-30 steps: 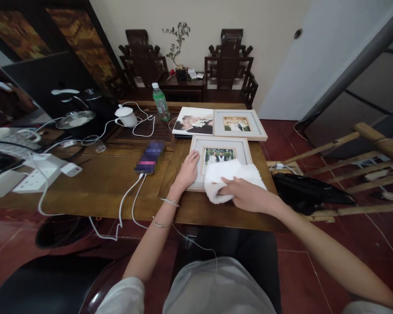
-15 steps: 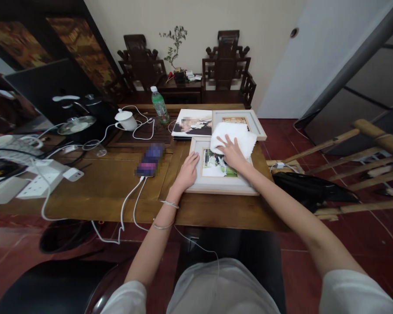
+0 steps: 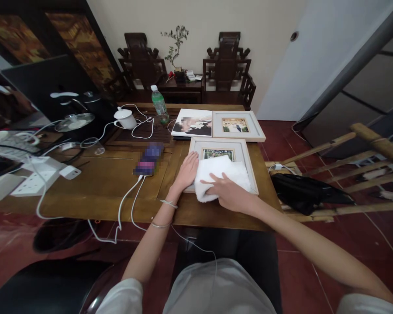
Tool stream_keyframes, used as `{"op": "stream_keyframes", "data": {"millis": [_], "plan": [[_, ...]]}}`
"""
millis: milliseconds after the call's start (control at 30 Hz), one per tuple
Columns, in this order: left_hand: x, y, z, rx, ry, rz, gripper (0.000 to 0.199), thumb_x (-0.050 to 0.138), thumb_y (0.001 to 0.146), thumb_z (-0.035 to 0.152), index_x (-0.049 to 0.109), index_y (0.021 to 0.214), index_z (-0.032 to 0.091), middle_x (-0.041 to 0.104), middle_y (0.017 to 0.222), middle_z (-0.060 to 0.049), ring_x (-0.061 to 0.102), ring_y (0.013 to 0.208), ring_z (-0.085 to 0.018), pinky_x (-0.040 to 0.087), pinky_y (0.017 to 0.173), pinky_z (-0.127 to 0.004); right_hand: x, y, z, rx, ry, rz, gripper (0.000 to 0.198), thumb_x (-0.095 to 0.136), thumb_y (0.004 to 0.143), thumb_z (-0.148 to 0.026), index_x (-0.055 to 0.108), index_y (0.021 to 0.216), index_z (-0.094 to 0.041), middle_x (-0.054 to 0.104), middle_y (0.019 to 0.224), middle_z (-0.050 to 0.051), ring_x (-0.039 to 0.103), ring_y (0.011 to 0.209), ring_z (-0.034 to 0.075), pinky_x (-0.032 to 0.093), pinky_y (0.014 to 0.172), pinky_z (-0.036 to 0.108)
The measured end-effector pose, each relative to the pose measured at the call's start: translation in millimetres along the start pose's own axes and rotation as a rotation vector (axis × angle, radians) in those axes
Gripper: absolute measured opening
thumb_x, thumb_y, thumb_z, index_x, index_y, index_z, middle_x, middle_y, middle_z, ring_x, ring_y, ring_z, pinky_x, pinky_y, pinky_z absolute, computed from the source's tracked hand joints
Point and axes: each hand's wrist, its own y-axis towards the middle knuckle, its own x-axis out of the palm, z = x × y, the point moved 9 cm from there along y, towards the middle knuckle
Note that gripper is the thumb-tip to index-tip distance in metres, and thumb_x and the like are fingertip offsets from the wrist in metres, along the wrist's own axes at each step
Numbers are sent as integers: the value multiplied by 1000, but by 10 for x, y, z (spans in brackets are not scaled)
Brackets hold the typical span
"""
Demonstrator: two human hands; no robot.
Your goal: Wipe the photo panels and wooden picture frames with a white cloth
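White cloth (image 3: 227,172): shifted since half a second ago from the far edge of the near picture frame (image 3: 241,150) to its near side, on the worktop (image 3: 212,216). My right hand (image 3: 231,194): fingers partly spread on the cloth; whether it grips, I cannot tell. My left hand (image 3: 187,171): flattened on the frame's left edge, grasping nothing. Crowding the far side: photo panel (image 3: 196,118), second frame (image 3: 253,125). Leftward: corded phone (image 3: 149,159), bottle (image 3: 160,105), lidded cup (image 3: 125,119).
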Motion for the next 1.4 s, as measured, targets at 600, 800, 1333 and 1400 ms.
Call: {"op": "stream_keyframes", "data": {"millis": [600,800,1333,1400], "plan": [[-47,-49,159,87,-37,-34,62,21,99,45,5,151,15,4,159,-12,4,146,-22,9,119,-41,-251,1229,1085,354,-186,347,47,43,81,-3,60,123,-17,35,151,6,17,141,37,16,106,69],[-91,-58,241,111,-64,-10,61,20,100,45,-3,151,20,-6,159,-8,-11,144,-23,3,118,-46,-162,1150,787,243,-162,276,46,39,87,-7,57,128,-18,31,153,8,15,141,38,16,106,69],[-50,80,-19,-32,-96,-2,63,19,98,53,34,143,13,35,150,-14,24,142,-23,18,118,-42,82,445,291,135,-150,62,49,42,79,-1,65,115,-25,40,148,-1,26,139,31,24,108,60],[-43,57,-65,-79,-142,4,63,17,97,54,32,145,15,31,152,-13,23,142,-22,17,118,-41,57,578,375,223,-165,70,43,43,82,-4,66,113,-23,37,150,1,23,140,34,24,107,64]]}}
